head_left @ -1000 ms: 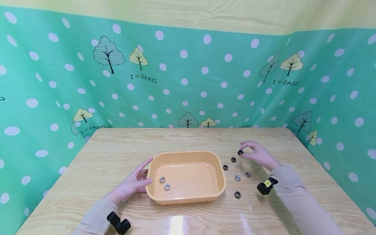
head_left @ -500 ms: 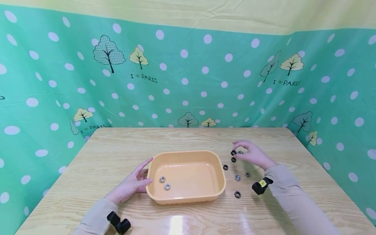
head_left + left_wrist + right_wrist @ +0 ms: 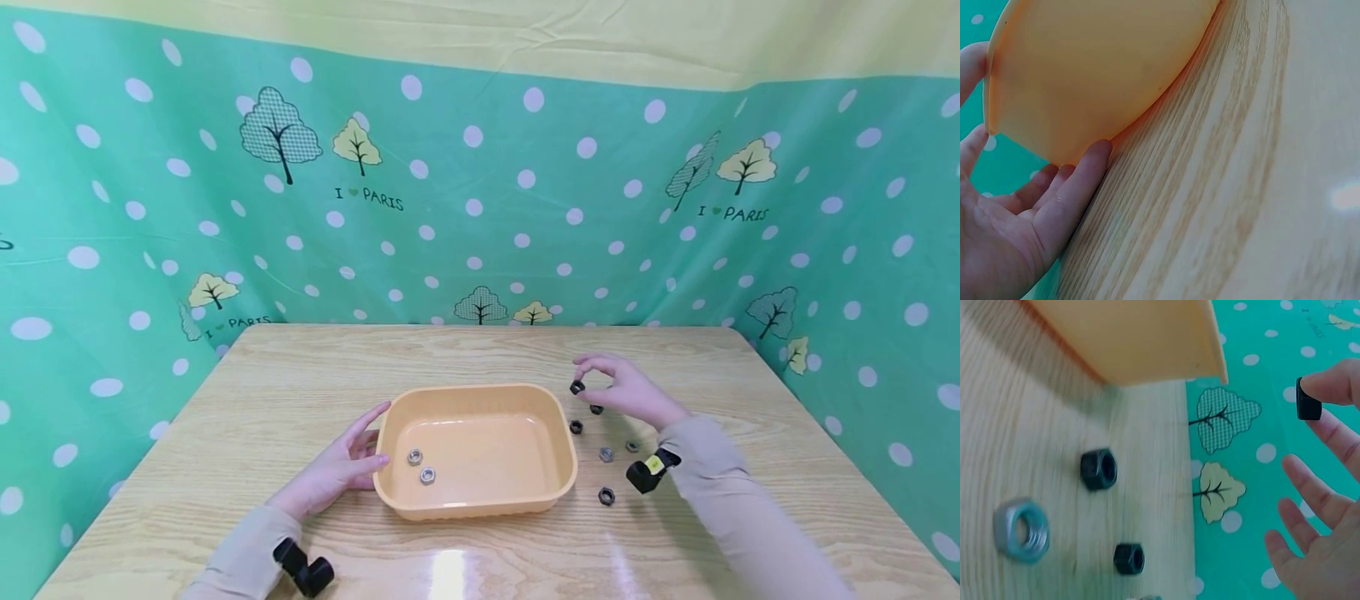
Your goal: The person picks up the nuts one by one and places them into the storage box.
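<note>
A shallow orange plastic tub (image 3: 480,510) stands on the table, with two silver hex nuts (image 3: 427,476) lying inside near its left end. My left hand (image 3: 333,471) grips the tub's left end, thumb over the rim and the other fingers against the outer wall. Between thumb and index finger, my right hand (image 3: 633,393) pinches a black hex nut (image 3: 1308,403), held up off the table right of the tub's far corner. The other fingers (image 3: 1319,490) of that hand are spread. Below it on the table lie a black nut (image 3: 576,427) and another black nut (image 3: 596,409).
Right of the tub, a silver nut (image 3: 606,455), a darker grey nut (image 3: 633,447) and a black nut (image 3: 607,497) lie spread out. The wooden table (image 3: 315,358) meets a green dotted curtain (image 3: 480,225) at the back and sides.
My right hand has moved left toward the tub, carrying the black nut. The silver nut seen beside its fingers half a second ago is now hidden by the hand. My left hand stays put.
</note>
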Demonstrator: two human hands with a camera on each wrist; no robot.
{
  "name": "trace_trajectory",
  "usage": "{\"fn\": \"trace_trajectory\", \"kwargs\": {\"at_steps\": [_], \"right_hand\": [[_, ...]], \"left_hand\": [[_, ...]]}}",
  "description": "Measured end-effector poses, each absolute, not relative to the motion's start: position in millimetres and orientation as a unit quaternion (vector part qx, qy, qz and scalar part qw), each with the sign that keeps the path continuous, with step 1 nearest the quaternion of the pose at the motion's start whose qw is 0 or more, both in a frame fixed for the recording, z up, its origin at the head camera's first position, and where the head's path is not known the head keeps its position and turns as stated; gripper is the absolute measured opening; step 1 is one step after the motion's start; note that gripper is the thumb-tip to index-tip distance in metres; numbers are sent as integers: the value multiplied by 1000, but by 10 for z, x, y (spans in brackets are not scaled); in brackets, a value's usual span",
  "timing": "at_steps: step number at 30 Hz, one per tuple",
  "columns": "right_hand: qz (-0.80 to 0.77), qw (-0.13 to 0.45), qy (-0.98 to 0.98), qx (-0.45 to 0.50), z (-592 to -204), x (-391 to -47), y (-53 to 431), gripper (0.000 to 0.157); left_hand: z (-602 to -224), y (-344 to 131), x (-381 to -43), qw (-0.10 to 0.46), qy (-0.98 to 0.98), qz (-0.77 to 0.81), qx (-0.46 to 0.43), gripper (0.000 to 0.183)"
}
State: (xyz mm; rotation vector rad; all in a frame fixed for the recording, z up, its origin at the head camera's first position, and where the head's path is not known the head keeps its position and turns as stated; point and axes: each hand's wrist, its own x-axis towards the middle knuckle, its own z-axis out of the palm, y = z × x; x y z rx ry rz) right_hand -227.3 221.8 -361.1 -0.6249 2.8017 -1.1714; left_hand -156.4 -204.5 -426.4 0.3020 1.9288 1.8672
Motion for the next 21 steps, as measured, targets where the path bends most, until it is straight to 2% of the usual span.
{"fn": "trace_trajectory", "kwargs": {"at_steps": [21], "right_hand": [[-410, 27, 872, -265, -3506, -2324, 1713, 19]], "left_hand": [[-4272, -2038, -1554, 220, 696, 676, 103, 84]]}}
